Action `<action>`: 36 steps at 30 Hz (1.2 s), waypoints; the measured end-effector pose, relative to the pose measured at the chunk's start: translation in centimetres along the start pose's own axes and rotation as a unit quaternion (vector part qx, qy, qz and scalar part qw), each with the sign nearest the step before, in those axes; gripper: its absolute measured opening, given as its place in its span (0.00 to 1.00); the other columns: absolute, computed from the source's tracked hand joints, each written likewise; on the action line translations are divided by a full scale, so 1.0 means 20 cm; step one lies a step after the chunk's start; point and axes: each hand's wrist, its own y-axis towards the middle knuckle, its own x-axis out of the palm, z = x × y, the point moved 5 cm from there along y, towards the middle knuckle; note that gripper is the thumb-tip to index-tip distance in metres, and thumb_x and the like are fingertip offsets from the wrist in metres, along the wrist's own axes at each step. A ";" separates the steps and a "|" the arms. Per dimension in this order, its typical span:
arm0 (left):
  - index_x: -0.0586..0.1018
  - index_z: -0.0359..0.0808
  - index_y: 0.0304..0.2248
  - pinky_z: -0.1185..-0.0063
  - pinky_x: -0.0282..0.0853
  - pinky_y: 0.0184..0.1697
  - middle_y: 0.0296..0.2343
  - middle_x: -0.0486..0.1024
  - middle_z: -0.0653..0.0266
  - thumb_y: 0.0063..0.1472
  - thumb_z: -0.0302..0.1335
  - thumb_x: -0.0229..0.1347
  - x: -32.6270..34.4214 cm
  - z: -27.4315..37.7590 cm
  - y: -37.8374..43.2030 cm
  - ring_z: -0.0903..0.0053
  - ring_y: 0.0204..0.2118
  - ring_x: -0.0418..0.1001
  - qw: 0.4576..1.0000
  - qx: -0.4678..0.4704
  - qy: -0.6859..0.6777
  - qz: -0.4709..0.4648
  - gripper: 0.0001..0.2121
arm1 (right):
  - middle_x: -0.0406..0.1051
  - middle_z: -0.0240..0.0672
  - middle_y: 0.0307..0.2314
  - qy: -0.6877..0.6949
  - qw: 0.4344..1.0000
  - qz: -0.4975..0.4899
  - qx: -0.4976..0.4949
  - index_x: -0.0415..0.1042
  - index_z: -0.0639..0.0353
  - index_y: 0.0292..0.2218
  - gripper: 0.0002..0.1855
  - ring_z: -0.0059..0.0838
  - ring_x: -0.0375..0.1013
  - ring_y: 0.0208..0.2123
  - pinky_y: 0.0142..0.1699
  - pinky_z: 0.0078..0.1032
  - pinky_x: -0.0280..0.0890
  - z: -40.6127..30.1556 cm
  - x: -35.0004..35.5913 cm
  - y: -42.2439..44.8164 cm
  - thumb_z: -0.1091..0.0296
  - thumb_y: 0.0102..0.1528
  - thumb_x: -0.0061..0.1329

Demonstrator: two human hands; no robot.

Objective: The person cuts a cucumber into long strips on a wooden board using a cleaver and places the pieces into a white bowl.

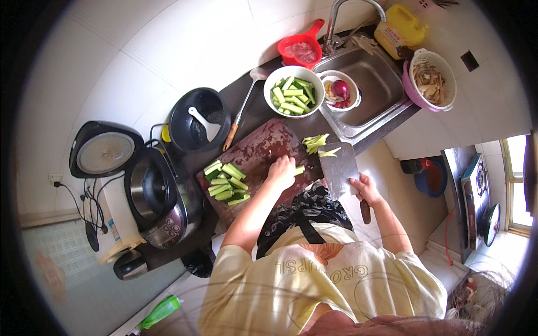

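My left hand bends over the dark, worn cutting board, its fingers on a cucumber piece whose pale green end shows at the right. The rest of that piece is hidden under the hand. In my right hand is a cleaver, gripped near the top of its wooden handle; the broad blade lies just past the board's right edge. Thin pale cucumber strips rest on the blade. More such strips are heaped beside it. Cut cucumber batons cover the board's left part.
Behind the board stand a bowl of cucumber batons, a red strainer and a basket with an onion, beside the sink. A spatula, a black pot and an open rice cooker stand leftward.
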 end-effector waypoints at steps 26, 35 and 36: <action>0.46 0.32 0.55 0.48 0.40 0.52 0.54 0.41 0.43 0.40 0.58 0.53 -0.16 0.35 0.45 0.51 0.57 0.40 0.982 0.103 -0.070 0.139 0.51 | 0.58 0.23 0.13 0.003 1.000 -0.027 0.006 0.63 0.60 0.28 0.11 0.11 0.54 0.10 0.15 0.13 0.51 -0.20 0.01 -0.07 0.61 0.55 0.43; 0.56 0.33 0.51 0.59 0.53 0.51 0.48 0.55 0.50 0.44 0.46 0.58 -0.06 0.17 0.43 0.59 0.51 0.55 0.974 -0.027 -0.042 0.223 0.39 | 0.58 0.24 0.13 -0.064 0.998 -0.024 0.016 0.62 0.60 0.27 0.11 0.13 0.54 0.10 0.15 0.14 0.52 -0.16 -0.04 -0.15 0.62 0.55 0.43; 0.60 0.34 0.48 0.63 0.55 0.50 0.45 0.58 0.53 0.44 0.41 0.58 -0.08 0.13 0.37 0.60 0.48 0.58 0.961 -0.007 -0.071 0.266 0.34 | 0.58 0.24 0.14 -0.056 0.998 -0.013 0.036 0.63 0.62 0.29 0.11 0.13 0.53 0.10 0.15 0.15 0.51 -0.15 -0.05 -0.17 0.62 0.55 0.43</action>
